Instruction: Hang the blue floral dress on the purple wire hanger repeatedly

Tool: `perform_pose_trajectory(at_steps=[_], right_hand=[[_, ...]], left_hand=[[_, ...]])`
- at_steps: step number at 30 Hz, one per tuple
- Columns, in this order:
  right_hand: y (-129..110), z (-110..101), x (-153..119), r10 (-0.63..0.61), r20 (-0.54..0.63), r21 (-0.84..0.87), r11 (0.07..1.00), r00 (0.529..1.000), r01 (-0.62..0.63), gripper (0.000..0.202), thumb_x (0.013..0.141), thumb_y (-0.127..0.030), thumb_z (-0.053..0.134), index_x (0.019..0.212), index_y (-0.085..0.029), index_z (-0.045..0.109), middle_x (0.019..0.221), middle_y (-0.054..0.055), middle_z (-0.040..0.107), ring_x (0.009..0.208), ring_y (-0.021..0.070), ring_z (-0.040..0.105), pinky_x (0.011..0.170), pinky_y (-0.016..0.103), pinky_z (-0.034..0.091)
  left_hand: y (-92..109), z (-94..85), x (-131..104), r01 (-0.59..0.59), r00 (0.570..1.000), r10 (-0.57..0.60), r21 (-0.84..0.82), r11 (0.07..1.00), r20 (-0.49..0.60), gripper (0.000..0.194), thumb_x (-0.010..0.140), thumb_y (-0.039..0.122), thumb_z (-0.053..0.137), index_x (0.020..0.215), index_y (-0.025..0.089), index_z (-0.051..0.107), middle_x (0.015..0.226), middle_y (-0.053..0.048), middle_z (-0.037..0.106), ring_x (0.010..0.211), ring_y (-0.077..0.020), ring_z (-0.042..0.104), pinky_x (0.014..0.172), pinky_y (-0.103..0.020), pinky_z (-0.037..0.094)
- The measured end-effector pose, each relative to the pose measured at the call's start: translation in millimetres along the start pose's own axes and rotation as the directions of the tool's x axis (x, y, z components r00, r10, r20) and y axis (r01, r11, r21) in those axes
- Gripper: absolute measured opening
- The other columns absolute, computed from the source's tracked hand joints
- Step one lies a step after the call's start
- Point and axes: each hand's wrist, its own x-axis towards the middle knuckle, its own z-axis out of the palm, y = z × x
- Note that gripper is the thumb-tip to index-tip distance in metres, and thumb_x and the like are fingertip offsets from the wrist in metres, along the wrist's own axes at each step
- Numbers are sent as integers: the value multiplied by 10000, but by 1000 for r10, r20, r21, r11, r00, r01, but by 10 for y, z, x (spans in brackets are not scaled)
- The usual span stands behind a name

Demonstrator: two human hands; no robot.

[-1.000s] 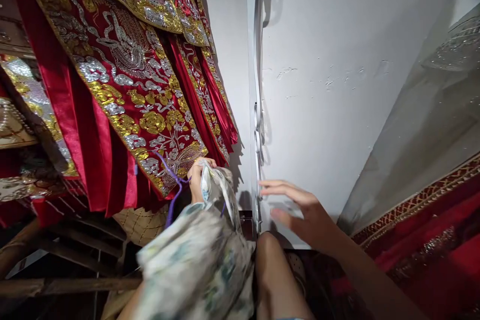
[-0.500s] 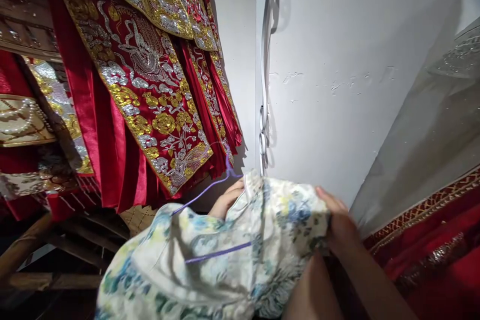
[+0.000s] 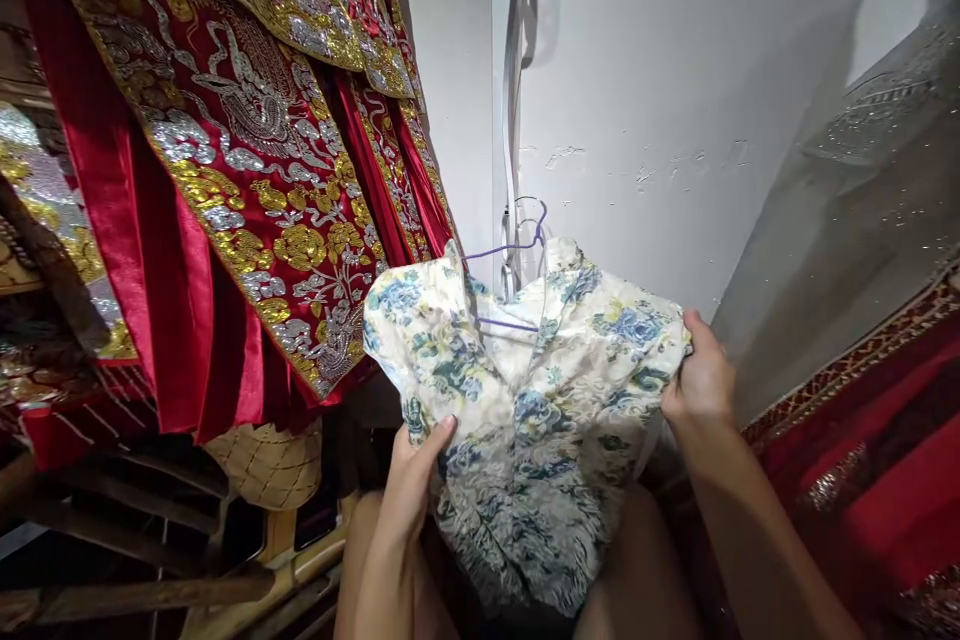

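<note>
A white garment with blue and yellow flowers (image 3: 540, 410) is spread out in front of me, its V-neck facing up. Inside its neck sits a purple hanger (image 3: 504, 250), with the hook sticking up above the collar against the wall. My left hand (image 3: 416, 465) grips the garment's left side below the sleeve, thumb on the front. On the right, my right hand (image 3: 703, 370) pinches the edge of the other sleeve. The lower part of the garment hangs over my legs.
Red gowns with gold and silver embroidery (image 3: 262, 150) hang at the left. A metal rail (image 3: 511, 100) runs down the white wall (image 3: 637, 70). Bamboo furniture (image 3: 135, 595) and a woven basket (image 3: 274, 465) are lower left. Red cloth under a clear cover (image 3: 862, 440) is at the right.
The garment has been spread open and turned upright, front showing. My left hand has come from behind the cloth down to its left side. The purple hanger now sits at the neck, farther right.
</note>
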Motion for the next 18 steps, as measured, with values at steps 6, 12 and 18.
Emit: perform_pose_trajectory(at_steps=[6, 12, 18], right_hand=[[78, -38, -107, 8, 19, -73, 997, 1000, -6, 295, 785, -384, 723, 987, -183, 647, 987, 39, 686, 923, 198, 687, 731, 296, 606], [164, -498, -576, -123, -2, -326, 938, 992, 115, 297, 845, -395, 622, 1071, -203, 634, 946, 45, 641, 804, 161, 636, 632, 253, 525], [618, -961, -1367, 153, 150, -526, 849, 977, -52, 329, 859, -492, 587, 943, -178, 641, 875, 50, 663, 726, 165, 595, 649, 276, 480]], left_hand=[[-201, -111, -162, 27, 999, -27, 10, 1000, -25, 792, 658, 400, 852, 1344, 139, 555, 1249, -134, 678, 1202, -292, 614, 1060, -373, 464], [-241, -197, -362, 167, 984, -168, 19, 986, 62, 841, 655, 367, 859, 1395, 162, 518, 1293, -146, 653, 1214, -309, 605, 1080, -406, 453], [-255, -149, -433, 161, 985, -165, 104, 982, 39, 790, 680, 376, 842, 1387, 189, 543, 1326, -145, 631, 1316, -331, 517, 1143, -449, 375]])
